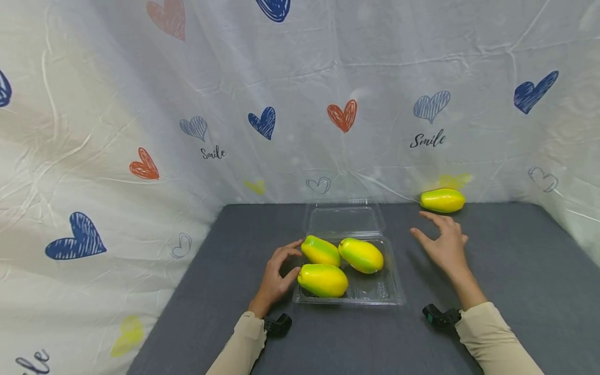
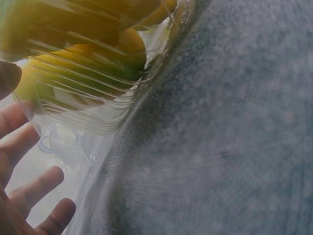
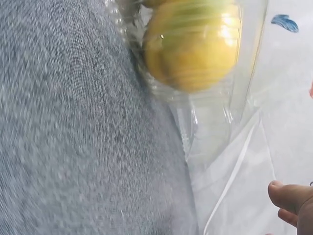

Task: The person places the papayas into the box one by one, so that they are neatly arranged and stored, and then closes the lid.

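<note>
A clear plastic clamshell container (image 1: 370,291) lies with its lid open toward the back. Inside it are three yellow-green papayas: a front one (image 1: 323,280), a back-left one (image 1: 321,251) and a right one (image 1: 361,255). At the container's left side is my left hand (image 1: 276,276), thumb and fingers apart by the two left papayas. The left wrist view shows its fingers (image 2: 41,188) spread along the clear wall. My right hand (image 1: 445,245) hovers right of the container with fingers parted, holding nothing. Beyond its fingertips lies another papaya (image 1: 442,200).
A dark grey cloth (image 1: 225,250) covers the table. Right behind its back edge hangs a white curtain (image 1: 290,161) printed with hearts, close to the lone papaya. The raised lid (image 1: 344,221) lies behind the container. Each wrist wears a black strap (image 1: 440,316).
</note>
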The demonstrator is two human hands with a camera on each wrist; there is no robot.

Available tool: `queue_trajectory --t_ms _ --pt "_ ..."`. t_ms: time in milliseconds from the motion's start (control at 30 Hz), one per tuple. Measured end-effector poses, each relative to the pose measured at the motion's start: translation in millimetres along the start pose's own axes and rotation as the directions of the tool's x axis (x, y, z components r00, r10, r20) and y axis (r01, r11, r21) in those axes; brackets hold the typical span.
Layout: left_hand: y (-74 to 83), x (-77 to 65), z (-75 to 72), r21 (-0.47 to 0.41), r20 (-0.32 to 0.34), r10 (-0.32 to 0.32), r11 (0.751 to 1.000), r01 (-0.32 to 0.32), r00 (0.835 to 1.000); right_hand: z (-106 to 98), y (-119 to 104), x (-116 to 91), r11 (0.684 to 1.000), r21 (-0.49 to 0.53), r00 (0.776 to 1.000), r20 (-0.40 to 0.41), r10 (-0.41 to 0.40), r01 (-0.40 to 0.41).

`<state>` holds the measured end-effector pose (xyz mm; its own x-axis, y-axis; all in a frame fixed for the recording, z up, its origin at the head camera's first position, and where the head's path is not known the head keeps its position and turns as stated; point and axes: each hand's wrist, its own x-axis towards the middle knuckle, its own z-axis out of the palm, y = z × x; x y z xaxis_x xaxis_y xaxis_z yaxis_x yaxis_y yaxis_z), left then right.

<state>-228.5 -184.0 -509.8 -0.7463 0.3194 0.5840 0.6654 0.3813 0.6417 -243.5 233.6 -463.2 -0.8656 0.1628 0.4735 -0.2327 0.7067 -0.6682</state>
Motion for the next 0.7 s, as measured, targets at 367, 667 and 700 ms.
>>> queue_trajectory --t_ms 367,667,700 --pt "-6.4 -4.3 2.7 0.015 -0.011 0.028 1.000 -0.027 1.000 -6 12 3 1.000 0.007 1.000 -0.004 -0.007 0.007" --pt "-5.5 -1.6 1.3 0.003 -0.012 0.013 1.000 -0.013 1.000 -9 20 14 0.998 -0.058 1.000 -0.023 0.012 -0.014" --pt "-5.4 -1.4 1.2 0.005 -0.009 0.011 1.000 -0.011 1.000 -9 22 15 0.998 -0.066 1.000 -0.024 0.017 -0.018"
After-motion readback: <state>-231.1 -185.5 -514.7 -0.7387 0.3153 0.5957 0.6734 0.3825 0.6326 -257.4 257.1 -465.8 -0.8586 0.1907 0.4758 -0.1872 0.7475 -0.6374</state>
